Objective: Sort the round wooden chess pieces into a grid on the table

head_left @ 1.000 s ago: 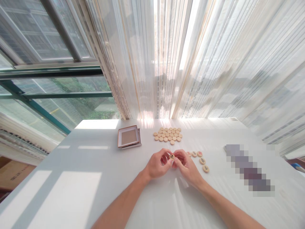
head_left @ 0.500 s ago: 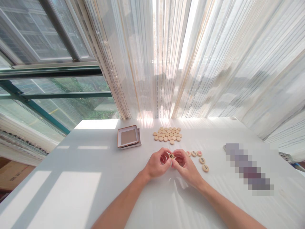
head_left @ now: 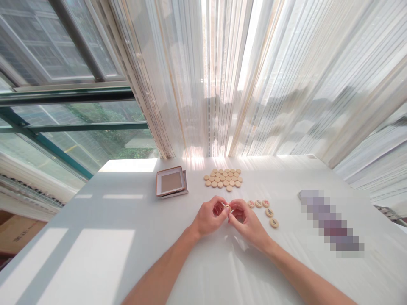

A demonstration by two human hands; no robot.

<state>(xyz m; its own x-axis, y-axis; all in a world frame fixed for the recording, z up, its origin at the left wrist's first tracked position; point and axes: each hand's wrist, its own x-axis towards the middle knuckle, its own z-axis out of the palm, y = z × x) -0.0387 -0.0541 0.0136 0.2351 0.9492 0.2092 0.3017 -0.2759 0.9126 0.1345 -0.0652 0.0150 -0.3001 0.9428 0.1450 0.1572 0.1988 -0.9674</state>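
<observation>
Between the fingertips of my left hand (head_left: pixel 210 217) and my right hand (head_left: pixel 244 218) is a small round wooden Chinese chess piece (head_left: pixel 227 207), mostly covered by the left thumb. Both hands are closed in a pinch around it, just above the table. Right of my right hand, several face-up chess pieces (head_left: pixel 258 203) with red or black characters form a bent line, which runs down to a black-marked piece (head_left: pixel 274 223). Beyond my hands lies a cluster of blank-side-up chess pieces (head_left: pixel 223 179) in loose rows, with one piece (head_left: pixel 229 189) set slightly nearer.
An open shallow box (head_left: pixel 172 182), stacked on another part, sits at the back left of the white table (head_left: pixel 152 258). A pixelated object (head_left: pixel 330 220) lies at the right. Sheer curtains (head_left: pixel 197 84) and a window stand behind the table; a cardboard box (head_left: pixel 22 233) is at the far left.
The piece has turned in my fingers and my left thumb now covers its black character, which showed before. My right hand has shifted slightly, exposing more of the nearest red-marked piece.
</observation>
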